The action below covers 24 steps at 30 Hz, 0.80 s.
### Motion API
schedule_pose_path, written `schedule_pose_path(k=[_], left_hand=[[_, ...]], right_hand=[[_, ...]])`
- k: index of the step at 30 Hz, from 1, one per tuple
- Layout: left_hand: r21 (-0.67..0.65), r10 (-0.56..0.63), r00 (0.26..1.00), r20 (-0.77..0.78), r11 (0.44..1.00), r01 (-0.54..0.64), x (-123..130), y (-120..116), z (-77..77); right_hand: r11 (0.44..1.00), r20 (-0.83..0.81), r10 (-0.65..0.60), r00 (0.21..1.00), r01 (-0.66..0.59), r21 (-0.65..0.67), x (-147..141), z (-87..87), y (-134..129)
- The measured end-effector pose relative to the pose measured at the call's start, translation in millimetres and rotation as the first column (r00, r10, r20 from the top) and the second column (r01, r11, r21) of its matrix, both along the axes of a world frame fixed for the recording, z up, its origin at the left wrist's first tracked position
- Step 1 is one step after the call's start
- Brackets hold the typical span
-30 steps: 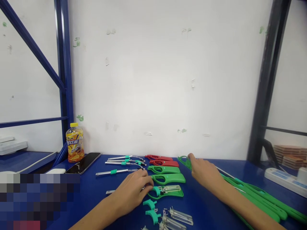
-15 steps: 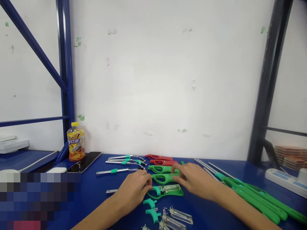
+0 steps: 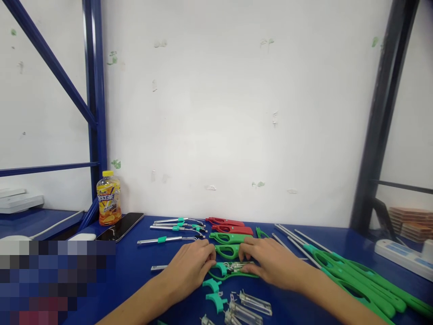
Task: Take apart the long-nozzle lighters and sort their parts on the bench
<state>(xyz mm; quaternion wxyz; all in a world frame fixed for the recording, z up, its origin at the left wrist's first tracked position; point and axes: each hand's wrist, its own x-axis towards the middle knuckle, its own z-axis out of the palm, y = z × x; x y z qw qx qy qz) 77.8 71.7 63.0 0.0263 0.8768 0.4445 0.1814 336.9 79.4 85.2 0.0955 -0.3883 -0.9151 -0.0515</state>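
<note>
A green half-casing of a long-nosed gas lighter (image 3: 218, 276) lies on the blue table with a teal trigger (image 3: 221, 269) and a clear fuel tank (image 3: 237, 266) in it. My left hand (image 3: 193, 265) is closed at the casing's front end, where a silver tube (image 3: 158, 268) sticks out to the left; its fingertips are partly hidden. Curled over the back end, my right hand (image 3: 267, 262) pinches the tank and casing between thumb and fingers. Below are loose teal triggers (image 3: 215, 302) and several clear fuel tanks (image 3: 255, 303).
Behind my hands lie green casings (image 3: 230, 238), red casings (image 3: 233, 229) and silver tubes with wires (image 3: 172, 239). Assembled green lighters (image 3: 363, 280) rest at right, near a power strip (image 3: 402, 257). At left stand a drink bottle (image 3: 108, 201) and a phone (image 3: 120, 227).
My right hand has come down from near the green casing behind onto the fuel tank and the casing's back end. My left hand has barely moved.
</note>
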Motion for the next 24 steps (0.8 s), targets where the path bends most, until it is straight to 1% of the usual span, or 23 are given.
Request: schedule_pose_path(k=[6, 15, 20, 24], left_hand=[[0.03, -0.011, 1.0, 0.004, 0.999, 0.011, -0.2, -1.3, 1.8], [-0.001, 0.006, 1.0, -0.017, 1.0, -0.006, -2.3, 5.0, -4.9], [0.013, -0.006, 1.0, -0.004, 1.0, 0.006, -1.4, 3.7, -1.7], [-0.001, -0.004, 1.0, -0.007, 1.0, 0.004, -0.3, 1.2, 0.7]], right_hand=[[1.0, -0.003, 0.0, 1.0, 0.0, -0.031, -0.8, 0.0, 1.3], [1.0, -0.002, 0.001, 1.0, -0.001, -0.023, -1.2, 0.6, 0.2], [1.0, 0.004, 0.01, 1.0, -0.01, -0.016, -1.1, -0.4, 0.5], [1.0, -0.001, 0.004, 1.0, -0.004, -0.025, -1.2, -0.2, 0.2]])
